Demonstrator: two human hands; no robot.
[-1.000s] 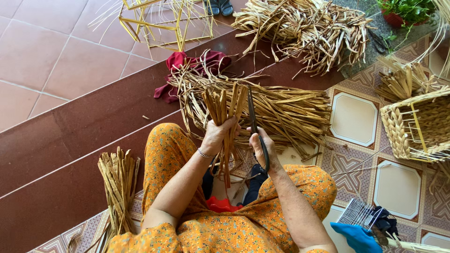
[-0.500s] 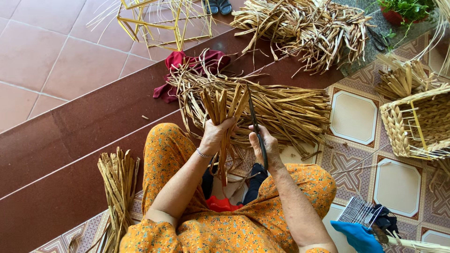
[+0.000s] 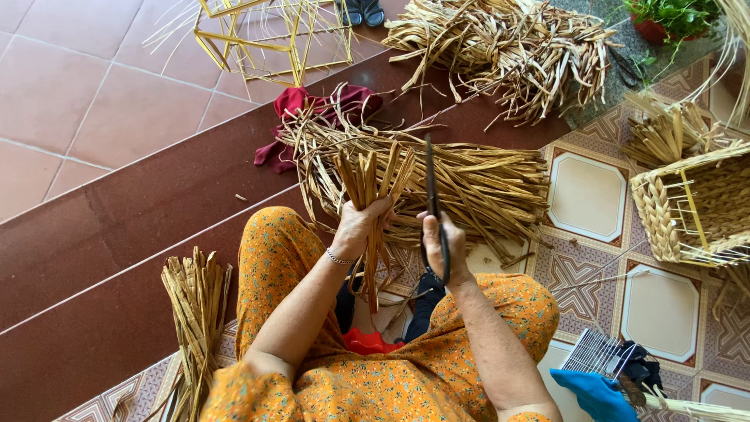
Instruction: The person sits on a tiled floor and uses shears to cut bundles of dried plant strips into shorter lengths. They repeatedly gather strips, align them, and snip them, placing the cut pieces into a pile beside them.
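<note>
Head view: left hand [image 3: 361, 221], fingers clamped on a bundle of dried straw strips [image 3: 369, 176], held upright above the lap. Right hand [image 3: 444, 248], fingers closed around black scissors [image 3: 432, 187], blades pointing up just beside the bundle. Behind lies a straw pile [image 3: 476, 184]; a woven basket [image 3: 691, 207] stands right.

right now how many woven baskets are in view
1: a tan woven straw basket with a yellow frame stands on the patterned tile floor at the right edge; others may lie out of frame.

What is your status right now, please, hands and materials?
Left hand gripping bundle of dried straw strips, upright. Right hand holding black scissors, blades up, beside bundle. Loose straw pile just behind.
</note>
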